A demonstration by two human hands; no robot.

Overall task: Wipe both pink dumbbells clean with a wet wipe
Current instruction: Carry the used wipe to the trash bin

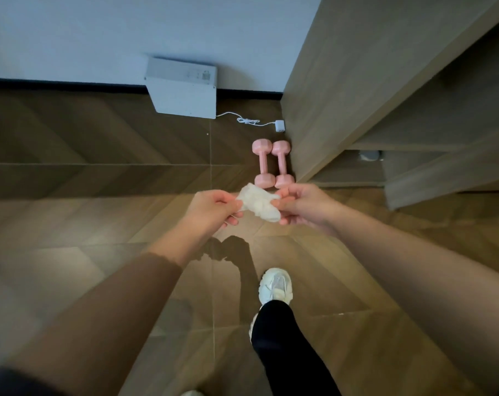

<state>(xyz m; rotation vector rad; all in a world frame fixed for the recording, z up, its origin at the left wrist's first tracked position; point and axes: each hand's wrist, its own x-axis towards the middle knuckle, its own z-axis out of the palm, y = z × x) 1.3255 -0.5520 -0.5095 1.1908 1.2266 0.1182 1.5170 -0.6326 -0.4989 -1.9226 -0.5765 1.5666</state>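
Two pink dumbbells lie side by side on the wooden floor, the left dumbbell (262,164) touching the right dumbbell (282,164), which sits close to a wooden cabinet. In front of them, held in the air, is a crumpled white wet wipe (259,202). My left hand (214,208) pinches its left end and my right hand (302,205) pinches its right end. Both hands are well above the floor and just short of the dumbbells' near ends, partly covering them.
A wooden cabinet (357,90) with open shelves stands at the right. A white flat device (184,91) leans on the wall, its cord and plug (279,125) lying on the floor behind the dumbbells. My foot in a white shoe (275,285) is below the hands.
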